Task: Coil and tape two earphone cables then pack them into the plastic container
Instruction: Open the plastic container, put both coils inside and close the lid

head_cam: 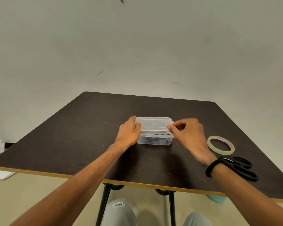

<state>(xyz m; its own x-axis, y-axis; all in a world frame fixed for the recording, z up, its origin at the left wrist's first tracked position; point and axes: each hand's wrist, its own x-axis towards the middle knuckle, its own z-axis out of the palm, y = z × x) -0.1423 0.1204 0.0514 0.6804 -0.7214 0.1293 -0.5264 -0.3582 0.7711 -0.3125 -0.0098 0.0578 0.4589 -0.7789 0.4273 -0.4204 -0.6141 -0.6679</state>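
Gripping the box (154,136) at mid-table (72,136), the left hand (129,132) curls round its left end while the right hand (188,132) pinches the lid (153,124) at its right edge. Dark cables (152,140) lie inside. Tape (220,145) and scissors (242,168) lie well right.

I see the plastic container (154,139) as clear, smooth plastic with a slightly frosted lid (153,124). Under it the table (72,136) looks like dark matt wood-grain board with a pale raw edge. Right of the container, the tape roll (220,145) is glossy and translucent, and the scissors (243,168) have black, smooth plastic handles. Behind the container the wall (137,46) is matt, scuffed paint.
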